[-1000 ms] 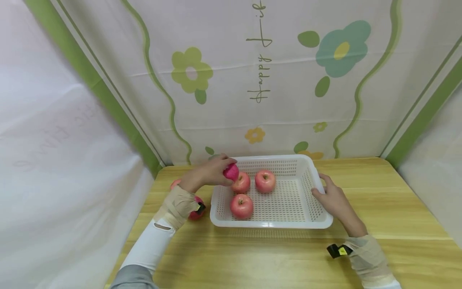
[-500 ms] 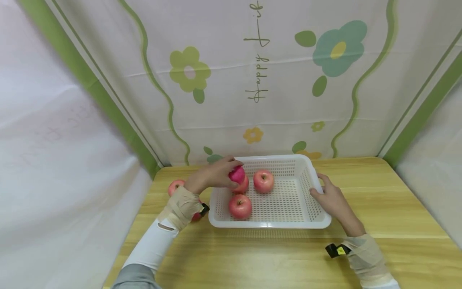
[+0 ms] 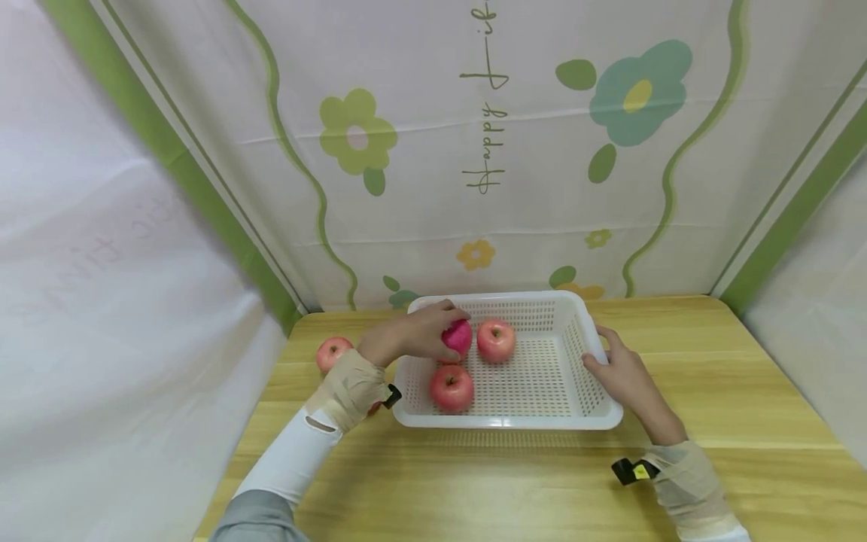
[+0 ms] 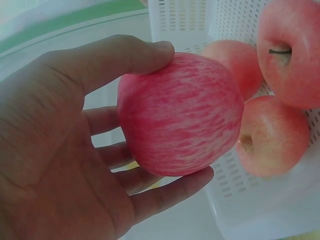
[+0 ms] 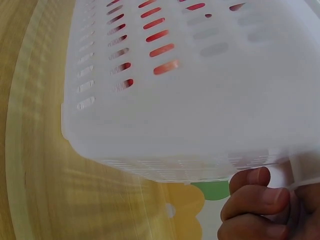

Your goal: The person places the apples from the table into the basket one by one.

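Note:
My left hand (image 3: pixel 427 331) holds a deep pink apple (image 3: pixel 458 339) over the left part of a white perforated plastic basket (image 3: pixel 508 423). In the left wrist view, thumb and fingers curve around this streaked apple (image 4: pixel 182 115). Two apples show clearly inside the basket, one at the back (image 3: pixel 497 341) and one near the front left (image 3: pixel 451 388). A third is mostly hidden behind the held apple in the head view. At the basket's right rim, my right hand (image 3: pixel 622 376) grips the edge. Its curled fingers (image 5: pixel 255 200) appear beside the basket wall in the right wrist view.
On the wooden table (image 3: pixel 501 489), left of the basket, lies another apple (image 3: pixel 333 354). A further red fruit (image 3: pixel 374 408) is mostly covered by the left wrist. A white flowered cloth (image 3: pixel 420 218) hangs behind the table, with white cloth at both sides.
My left hand has moved right and slightly down with the apple, further over the basket. The table apple at left has come into fuller view. My right hand stays on the rim.

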The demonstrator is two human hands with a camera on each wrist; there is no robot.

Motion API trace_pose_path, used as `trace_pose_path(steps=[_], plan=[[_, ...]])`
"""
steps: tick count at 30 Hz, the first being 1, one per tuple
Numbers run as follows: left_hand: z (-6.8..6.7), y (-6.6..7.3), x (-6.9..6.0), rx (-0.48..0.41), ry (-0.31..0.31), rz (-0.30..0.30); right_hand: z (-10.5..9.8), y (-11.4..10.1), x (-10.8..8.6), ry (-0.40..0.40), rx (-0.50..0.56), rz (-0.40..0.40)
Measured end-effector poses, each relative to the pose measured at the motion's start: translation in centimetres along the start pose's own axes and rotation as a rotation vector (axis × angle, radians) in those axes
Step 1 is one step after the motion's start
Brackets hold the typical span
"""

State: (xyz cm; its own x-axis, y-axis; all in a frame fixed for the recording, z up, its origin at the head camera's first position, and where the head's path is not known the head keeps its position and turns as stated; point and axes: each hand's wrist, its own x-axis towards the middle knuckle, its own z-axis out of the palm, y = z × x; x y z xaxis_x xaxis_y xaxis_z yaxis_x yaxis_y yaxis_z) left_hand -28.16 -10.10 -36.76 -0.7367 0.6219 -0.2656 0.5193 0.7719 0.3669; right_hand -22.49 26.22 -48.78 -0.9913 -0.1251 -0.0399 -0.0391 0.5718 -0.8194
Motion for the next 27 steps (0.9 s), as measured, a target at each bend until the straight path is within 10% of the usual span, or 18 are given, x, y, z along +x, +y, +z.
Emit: trace_pose_path(steps=[27], plan=[[2.1,1.2,1.1,0.032,-0.053,0.080,0.2,0.1,-0.1,0.030,-0.017,-0.017]])
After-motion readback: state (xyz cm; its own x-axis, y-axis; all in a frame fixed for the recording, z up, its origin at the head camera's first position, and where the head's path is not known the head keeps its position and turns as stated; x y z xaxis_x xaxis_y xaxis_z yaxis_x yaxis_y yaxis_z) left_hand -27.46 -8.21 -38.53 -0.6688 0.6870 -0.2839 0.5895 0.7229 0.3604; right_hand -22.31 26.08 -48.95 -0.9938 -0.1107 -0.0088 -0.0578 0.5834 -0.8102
